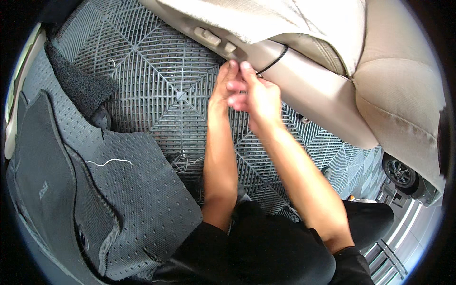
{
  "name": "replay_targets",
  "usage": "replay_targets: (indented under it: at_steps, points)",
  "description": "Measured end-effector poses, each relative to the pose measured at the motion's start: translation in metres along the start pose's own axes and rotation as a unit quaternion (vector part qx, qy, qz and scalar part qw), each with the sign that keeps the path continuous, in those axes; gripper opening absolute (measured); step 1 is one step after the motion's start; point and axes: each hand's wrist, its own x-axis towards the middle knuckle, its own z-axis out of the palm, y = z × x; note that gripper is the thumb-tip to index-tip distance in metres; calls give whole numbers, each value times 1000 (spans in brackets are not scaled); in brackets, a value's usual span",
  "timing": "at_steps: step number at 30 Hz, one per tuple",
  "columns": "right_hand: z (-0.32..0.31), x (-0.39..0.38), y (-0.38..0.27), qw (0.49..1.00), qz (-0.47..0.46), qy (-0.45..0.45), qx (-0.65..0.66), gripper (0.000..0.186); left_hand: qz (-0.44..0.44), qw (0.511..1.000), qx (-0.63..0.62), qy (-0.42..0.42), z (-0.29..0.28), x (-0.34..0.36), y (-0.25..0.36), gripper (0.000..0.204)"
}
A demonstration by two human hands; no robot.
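My left hand (223, 84) and my right hand (261, 97) are raised close together at the lower edge of a beige car seat base (308, 92). The left hand's fingers are bent and pressed together, pointing up to the trim. My right hand's thumb and forefinger are close together, the other fingers curled toward the left hand and slightly blurred. What either holds is hidden. A thin black cord (276, 61) runs down over the side trim from the cream seat cover (266, 23) and disappears behind the right hand. Seat switches (207, 36) sit just above my fingertips.
Grey slatted floor tiles (161, 76) lie below. Dark floor mats (137, 190) with a loose white thread (111, 161) are at the left. Tangled clear strands (183, 163) lie beside my left forearm. Far right, a car wheel (399, 172) shows beyond the beige seat back (399, 95).
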Motion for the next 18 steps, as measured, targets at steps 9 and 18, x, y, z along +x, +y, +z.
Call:
replay_targets:
  at_steps: [9,18]
  points:
    - [-27,-65,-43,985,-100,12,144,21,4,960,-212,-183,-23,14,0,32]
    - [-68,-75,-75,945,-186,-95,252,30,-11,970,224,-97,-19,16,43,24]
